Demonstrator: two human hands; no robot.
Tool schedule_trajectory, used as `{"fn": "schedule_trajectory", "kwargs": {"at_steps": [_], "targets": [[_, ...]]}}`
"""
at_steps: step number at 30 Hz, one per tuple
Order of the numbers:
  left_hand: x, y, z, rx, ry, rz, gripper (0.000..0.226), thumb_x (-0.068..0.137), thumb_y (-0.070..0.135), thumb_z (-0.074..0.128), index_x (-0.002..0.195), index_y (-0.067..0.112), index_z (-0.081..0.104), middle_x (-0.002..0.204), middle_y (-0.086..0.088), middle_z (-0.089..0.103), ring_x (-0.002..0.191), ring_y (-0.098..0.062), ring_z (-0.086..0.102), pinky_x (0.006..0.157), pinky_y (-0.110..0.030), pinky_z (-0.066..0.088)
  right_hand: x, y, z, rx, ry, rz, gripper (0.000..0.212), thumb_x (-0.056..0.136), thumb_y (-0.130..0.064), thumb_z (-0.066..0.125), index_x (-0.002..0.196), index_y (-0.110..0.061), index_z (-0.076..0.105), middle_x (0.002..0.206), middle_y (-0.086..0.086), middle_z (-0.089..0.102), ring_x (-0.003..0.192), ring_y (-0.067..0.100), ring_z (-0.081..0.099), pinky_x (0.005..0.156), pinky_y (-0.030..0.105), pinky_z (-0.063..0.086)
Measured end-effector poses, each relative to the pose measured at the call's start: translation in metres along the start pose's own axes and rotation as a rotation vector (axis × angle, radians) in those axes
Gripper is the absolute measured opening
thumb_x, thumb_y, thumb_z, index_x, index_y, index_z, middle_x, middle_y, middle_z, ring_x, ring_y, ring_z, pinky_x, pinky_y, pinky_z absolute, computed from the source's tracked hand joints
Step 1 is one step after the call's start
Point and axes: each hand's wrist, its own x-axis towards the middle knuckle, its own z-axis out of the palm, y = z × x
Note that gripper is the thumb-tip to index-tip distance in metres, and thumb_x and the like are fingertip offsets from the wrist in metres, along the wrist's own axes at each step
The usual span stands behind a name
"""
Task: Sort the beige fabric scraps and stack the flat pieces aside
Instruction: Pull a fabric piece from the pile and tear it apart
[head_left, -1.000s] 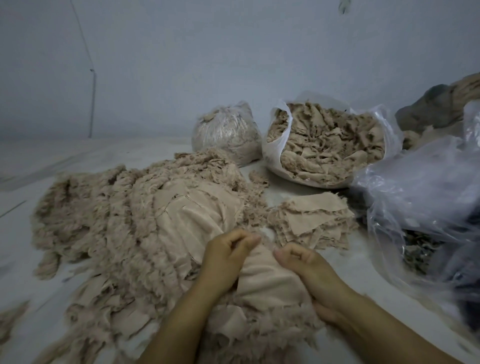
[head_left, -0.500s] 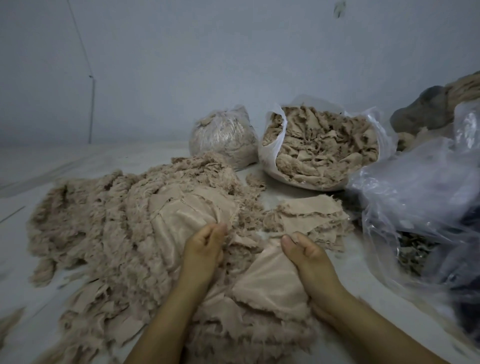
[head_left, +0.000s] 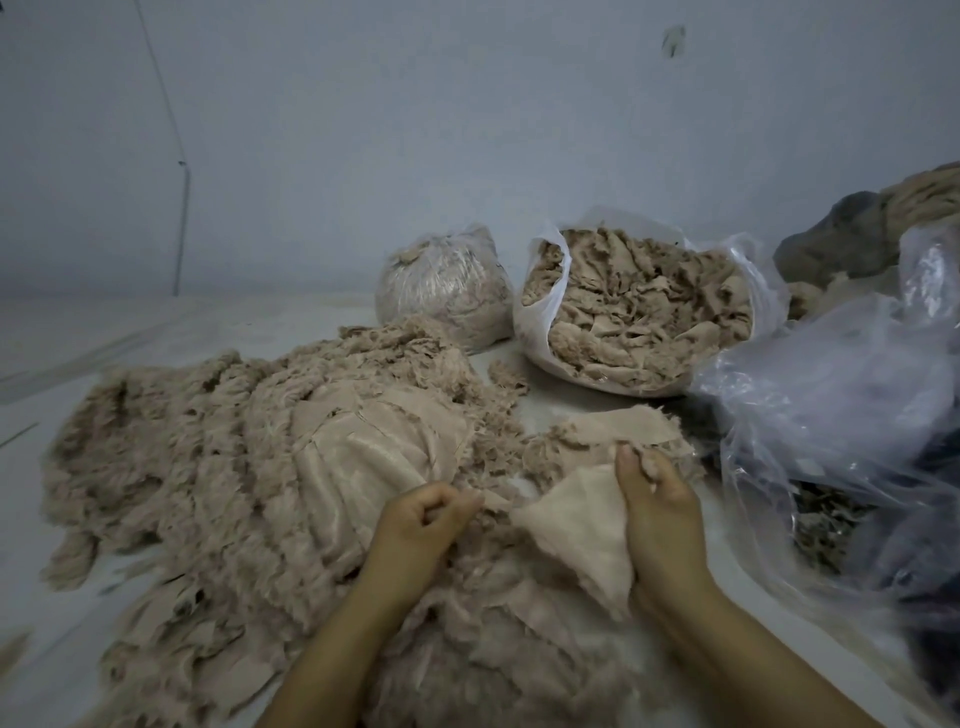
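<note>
Beige fabric scraps (head_left: 249, 467) lie heaped across the near left of the pale floor (head_left: 130, 332), spread out, it appears, so single pieces can be picked from the tangle. The right hand (head_left: 660, 509) grips one flat piece (head_left: 576, 530) by its right edge, thumb and fingers curled round it and lifting it clear of the heap, probably to carry it to the stack of flat pieces (head_left: 613, 431) lying just beyond the hand, to the right of the heap. The left hand (head_left: 421, 525) rests on the heap with its fingers curled, seemingly pinching a thin strip that leads toward the held piece; what exactly it holds cannot be told. At the far side an open white bag (head_left: 535, 317) brims with crumpled scraps, beside a closed clear bag (head_left: 441, 291) of the same stuff. Loose clear plastic sheeting (head_left: 831, 395) billows at the right, over darker material that is too dim to identify.
</note>
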Motion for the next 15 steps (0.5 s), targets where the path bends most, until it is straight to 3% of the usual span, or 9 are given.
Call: {"fn": "schedule_trajectory", "kwargs": {"at_steps": [4,6,9,11,13,15], "targets": [[-0.008,-0.002,0.01,-0.083,-0.165,-0.077,0.033,0.071,0.05,0.061,0.082,0.019,0.069,0.066,0.005,0.064,0.058,-0.007,0.057,0.055,-0.018,0.045,-0.002,0.001,0.003,-0.059,-0.123,0.001,0.021,0.095,-0.025,0.055,0.082,-0.019,0.07,0.08,-0.006,0.073,0.075,0.007,0.066,0.067,0.019,0.052],[-0.009,-0.002,0.015,-0.009,-0.177,-0.049,0.025,0.069,0.041,0.068,0.088,0.026,0.069,0.079,0.011,0.071,0.073,-0.004,0.064,0.065,-0.015,0.048,0.01,-0.01,0.009,-0.109,-0.122,-0.041,0.02,0.095,-0.025,0.056,0.081,-0.024,0.072,0.085,-0.005,0.074,0.083,0.01,0.067,0.077,0.027,0.052],[-0.007,0.004,0.007,0.109,-0.151,0.06,0.012,0.079,0.015,0.072,0.085,0.025,0.071,0.082,0.012,0.072,0.076,0.0,0.063,0.07,-0.012,0.048,0.052,-0.035,0.009,-0.007,-0.054,-0.012,0.017,0.096,-0.024,0.055,0.102,-0.016,0.069,0.098,0.003,0.071,0.096,0.021,0.065,0.091,0.033,0.052],[-0.008,0.015,-0.009,0.24,-0.21,0.155,0.011,0.081,0.019,0.07,0.083,0.029,0.074,0.085,0.015,0.072,0.076,0.003,0.064,0.07,-0.01,0.047,0.084,-0.046,-0.003,-0.333,0.014,-0.05,0.025,0.097,-0.028,0.052,0.112,-0.013,0.066,0.089,0.0,0.064,0.088,0.019,0.061,0.082,0.021,0.048],[-0.007,0.028,-0.03,0.468,-0.333,0.235,0.012,0.079,0.035,0.069,0.091,0.037,0.071,0.087,0.022,0.068,0.08,0.003,0.063,0.07,-0.008,0.045,0.1,-0.046,-0.02,-0.805,0.094,-0.133,0.023,0.095,-0.029,0.054,0.108,-0.013,0.064,0.092,0.004,0.06,0.094,0.026,0.058,0.081,0.029,0.043],[-0.005,0.035,-0.053,0.702,-0.468,0.256,0.017,0.079,0.042,0.071,0.096,0.038,0.069,0.088,0.019,0.064,0.082,0.003,0.059,0.07,-0.009,0.042,0.086,-0.038,-0.025,-0.836,0.13,-0.263,0.013,0.091,-0.021,0.057,0.102,-0.016,0.062,0.097,0.003,0.061,0.099,0.023,0.057,0.083,0.029,0.043]]}}
